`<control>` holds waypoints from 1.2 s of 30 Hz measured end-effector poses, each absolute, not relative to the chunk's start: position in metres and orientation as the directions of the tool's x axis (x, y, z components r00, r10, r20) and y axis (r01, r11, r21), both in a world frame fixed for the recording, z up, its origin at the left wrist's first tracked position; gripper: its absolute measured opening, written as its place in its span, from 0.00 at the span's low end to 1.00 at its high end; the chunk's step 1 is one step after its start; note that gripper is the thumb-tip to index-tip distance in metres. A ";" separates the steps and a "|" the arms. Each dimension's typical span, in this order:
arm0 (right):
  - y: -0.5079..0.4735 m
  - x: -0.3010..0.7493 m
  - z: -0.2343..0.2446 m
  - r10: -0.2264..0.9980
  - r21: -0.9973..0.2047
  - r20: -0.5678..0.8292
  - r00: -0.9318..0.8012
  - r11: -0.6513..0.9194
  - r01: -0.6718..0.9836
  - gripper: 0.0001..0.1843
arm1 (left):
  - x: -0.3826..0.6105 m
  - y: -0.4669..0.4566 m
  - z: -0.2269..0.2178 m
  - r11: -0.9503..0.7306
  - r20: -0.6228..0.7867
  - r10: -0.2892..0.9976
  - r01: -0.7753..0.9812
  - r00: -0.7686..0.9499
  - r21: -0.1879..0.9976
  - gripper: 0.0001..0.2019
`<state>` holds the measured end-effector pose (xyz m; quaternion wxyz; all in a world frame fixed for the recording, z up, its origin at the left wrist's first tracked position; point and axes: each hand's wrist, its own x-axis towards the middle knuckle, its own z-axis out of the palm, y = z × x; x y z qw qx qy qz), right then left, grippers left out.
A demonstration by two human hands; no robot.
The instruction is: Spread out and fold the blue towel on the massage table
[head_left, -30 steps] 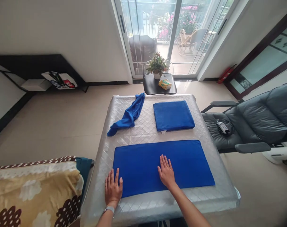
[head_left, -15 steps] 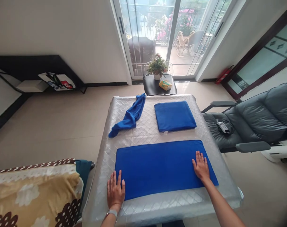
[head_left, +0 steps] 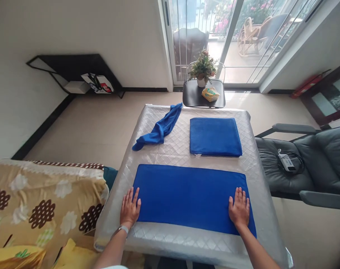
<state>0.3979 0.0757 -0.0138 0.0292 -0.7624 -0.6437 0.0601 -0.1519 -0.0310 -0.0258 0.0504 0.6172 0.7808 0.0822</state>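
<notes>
A long blue towel (head_left: 186, 196) lies flat across the near part of a table covered in quilted silver cloth (head_left: 172, 153). My left hand (head_left: 129, 209) rests flat and open at the towel's near left corner, fingers spread. Flat and open too, my right hand (head_left: 238, 211) presses on the towel's near right corner. Farther back a folded blue towel (head_left: 214, 136) lies at the right. A crumpled blue towel (head_left: 160, 129) lies at the far left of the table.
A small black table (head_left: 203, 99) beyond holds a potted plant (head_left: 202, 71) and a yellow packet (head_left: 210, 94). A grey recliner (head_left: 304, 164) stands at the right, a patterned blanket (head_left: 41, 201) at the left. Glass doors are behind.
My right hand slid from the towel's middle to its right end. The left hand stayed at the left corner. The view turned left.
</notes>
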 end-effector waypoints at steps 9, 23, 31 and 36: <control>0.077 0.391 -0.006 0.983 -0.179 -0.038 0.180 -0.183 0.967 0.37 | -0.139 -0.019 0.005 0.334 0.060 0.933 0.915 -0.355 0.224 0.29; 0.076 0.393 -0.011 0.985 -0.210 -0.017 0.174 -0.174 0.962 0.37 | 0.073 0.044 -0.002 -0.017 -0.065 0.997 0.954 0.038 0.300 0.29; 0.076 0.395 -0.015 0.986 -0.198 0.015 0.167 -0.160 0.967 0.38 | -0.067 -0.021 -0.020 0.374 0.012 0.922 0.897 -0.388 0.236 0.28; 0.076 0.399 -0.020 0.988 -0.161 0.024 0.153 -0.148 0.976 0.38 | -0.130 -0.056 -0.026 0.324 -0.009 0.943 0.913 -0.332 0.248 0.29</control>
